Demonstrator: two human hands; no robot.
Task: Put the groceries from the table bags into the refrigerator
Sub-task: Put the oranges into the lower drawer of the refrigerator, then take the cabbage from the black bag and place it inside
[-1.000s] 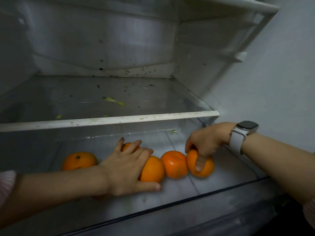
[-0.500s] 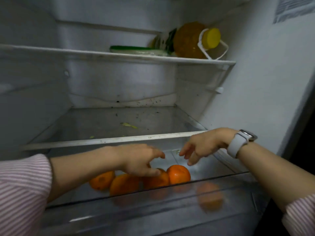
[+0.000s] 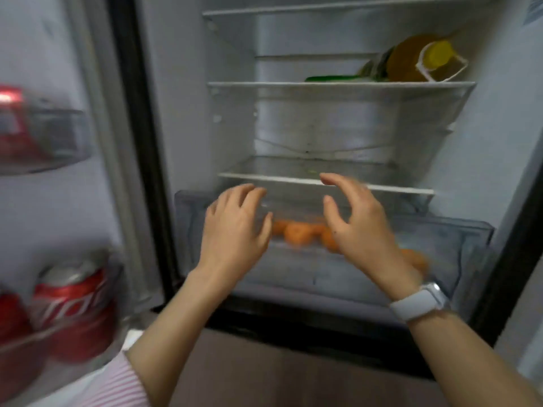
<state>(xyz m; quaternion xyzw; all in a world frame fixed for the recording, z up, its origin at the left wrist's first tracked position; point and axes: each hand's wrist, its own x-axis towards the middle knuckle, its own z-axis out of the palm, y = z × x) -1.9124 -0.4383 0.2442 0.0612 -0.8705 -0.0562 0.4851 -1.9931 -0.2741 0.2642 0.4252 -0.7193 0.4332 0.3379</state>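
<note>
Both arms reach forward; left hand (image 3: 235, 230) and right hand (image 3: 357, 227) hover, fingers loosely spread, holding nothing, over round orange fruits (image 3: 296, 235) in a clear plastic refrigerator drawer (image 3: 458, 248).

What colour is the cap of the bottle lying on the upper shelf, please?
Yellow; the bottle cap shows in the head view, though blurred.

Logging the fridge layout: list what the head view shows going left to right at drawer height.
Red soda cans in the door rack → left hand → oranges in the clear drawer → right hand → white watch on that wrist.
</note>
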